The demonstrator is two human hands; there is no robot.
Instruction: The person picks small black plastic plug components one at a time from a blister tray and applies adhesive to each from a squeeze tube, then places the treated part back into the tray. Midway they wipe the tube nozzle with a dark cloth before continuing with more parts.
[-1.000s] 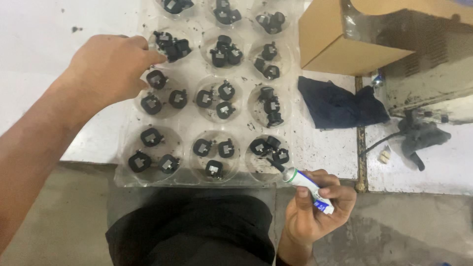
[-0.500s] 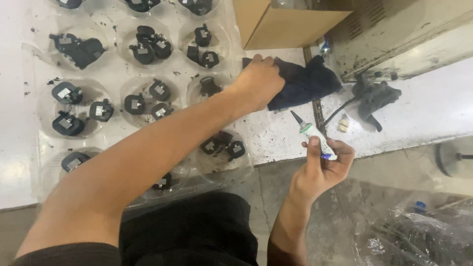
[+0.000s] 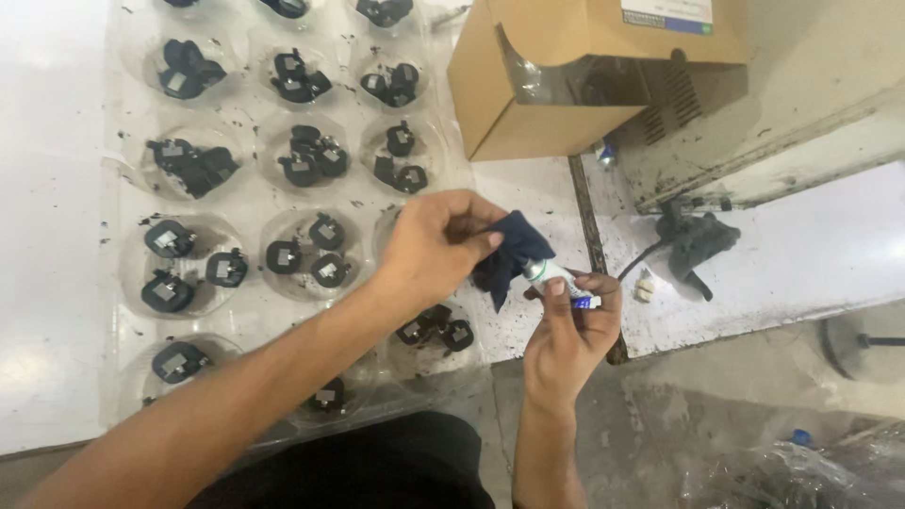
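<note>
White surface (image 3: 47, 236) is carrying a clear tray (image 3: 247, 203) of black parts (image 3: 193, 168); we are pinching a dark cloth (image 3: 509, 253) with our left hand (image 3: 436, 243), our right hand (image 3: 568, 335) gripping a small tube (image 3: 554, 279).

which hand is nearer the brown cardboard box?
Left. The left hand sits just below the brown cardboard box, its grip on a dark blue cloth. The right hand holds a small tube lower down.

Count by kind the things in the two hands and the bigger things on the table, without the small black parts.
dark blue cloth, in the left hand: 1
small tube, in the right hand: 1
cardboard box: 1
clear plastic tray: 1
black device with a cable: 1
Total: 5
</note>
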